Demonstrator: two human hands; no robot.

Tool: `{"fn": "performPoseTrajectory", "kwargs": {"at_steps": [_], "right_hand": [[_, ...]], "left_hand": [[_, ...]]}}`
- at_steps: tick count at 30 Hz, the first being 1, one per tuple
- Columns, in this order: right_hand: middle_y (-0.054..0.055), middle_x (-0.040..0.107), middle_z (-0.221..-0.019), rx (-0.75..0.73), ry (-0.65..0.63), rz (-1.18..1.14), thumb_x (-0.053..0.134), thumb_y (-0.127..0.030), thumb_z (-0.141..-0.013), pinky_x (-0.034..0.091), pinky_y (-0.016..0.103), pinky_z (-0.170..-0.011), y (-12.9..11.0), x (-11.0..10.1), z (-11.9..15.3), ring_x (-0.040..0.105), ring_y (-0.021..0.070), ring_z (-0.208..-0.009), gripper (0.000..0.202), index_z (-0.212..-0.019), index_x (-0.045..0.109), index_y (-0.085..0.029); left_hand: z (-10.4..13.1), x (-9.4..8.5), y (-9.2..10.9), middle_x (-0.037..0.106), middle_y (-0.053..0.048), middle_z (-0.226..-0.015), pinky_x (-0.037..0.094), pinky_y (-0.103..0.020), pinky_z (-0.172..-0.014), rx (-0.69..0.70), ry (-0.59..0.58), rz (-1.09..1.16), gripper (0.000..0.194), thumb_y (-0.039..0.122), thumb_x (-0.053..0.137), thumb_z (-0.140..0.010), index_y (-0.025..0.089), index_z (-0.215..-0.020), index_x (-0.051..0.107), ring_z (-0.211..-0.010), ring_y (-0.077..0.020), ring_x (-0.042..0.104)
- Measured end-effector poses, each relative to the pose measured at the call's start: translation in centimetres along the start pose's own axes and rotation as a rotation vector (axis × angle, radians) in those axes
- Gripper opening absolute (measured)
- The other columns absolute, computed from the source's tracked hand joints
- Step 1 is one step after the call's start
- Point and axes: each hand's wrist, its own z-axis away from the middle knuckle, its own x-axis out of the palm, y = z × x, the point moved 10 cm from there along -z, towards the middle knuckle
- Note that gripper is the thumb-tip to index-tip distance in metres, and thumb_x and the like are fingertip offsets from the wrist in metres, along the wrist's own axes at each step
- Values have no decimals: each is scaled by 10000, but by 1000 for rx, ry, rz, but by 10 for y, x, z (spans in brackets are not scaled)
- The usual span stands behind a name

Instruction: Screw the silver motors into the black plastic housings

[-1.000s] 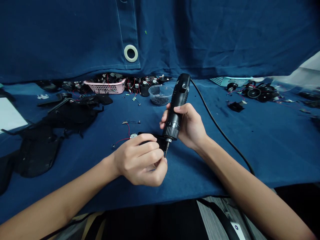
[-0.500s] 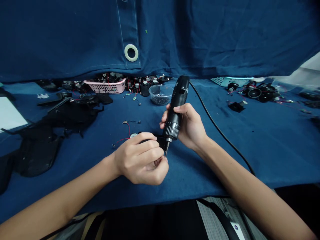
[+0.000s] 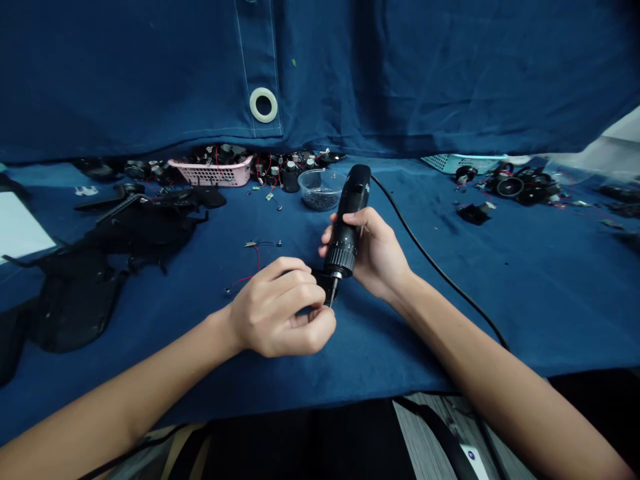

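A black electric screwdriver [image 3: 349, 217] is gripped by my right hand [image 3: 377, 257], which is closed round its body with the bit slanting down toward me. My left hand [image 3: 283, 310] is closed in a pinch, its thumb and fingertips right at the tip of the bit. Whatever lies between those fingertips is too small or hidden to make out. Behind the left hand a dark part [image 3: 323, 279] shows only in part. Just past that hand, a small component with red and black wires [image 3: 257, 257] rests on the blue cloth.
Beyond my hands stands a clear tub of small dark pieces [image 3: 320, 193]. A pink basket [image 3: 215, 176] and a teal basket [image 3: 463, 162] sit under the hanging blue curtain [image 3: 320, 73]. Black casings [image 3: 75, 300] lie at left. The screwdriver's cable [image 3: 435, 260] runs across the right side.
The screwdriver has shifted slightly down and left in my right hand. My left hand has risen a little, and its fingertips have come closer to the bit.
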Motion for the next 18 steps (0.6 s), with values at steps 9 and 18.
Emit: {"fn": "performPoseTrajectory", "kwargs": {"at_steps": [9,18], "right_hand": [[25,681,-718,3,32,-6,566,-339,-776,537,247,-590,2,-4,-4,662,153,-606,186,-873,569,-180],[19,676,-723,6,45,-18,575,-338,-773,552,246,-614,3,-7,-3,655,140,-611,180,-860,570,-180]], "left_hand": [[2,3,-8,615,30,-696,564,-317,-761,-58,-16,-79,173,69,630,-770,226,-807,565,-686,-117,591],[1,2,-10,619,26,-676,563,-323,-756,-66,-3,-91,168,72,648,-768,216,-796,566,-675,-124,588]]}}
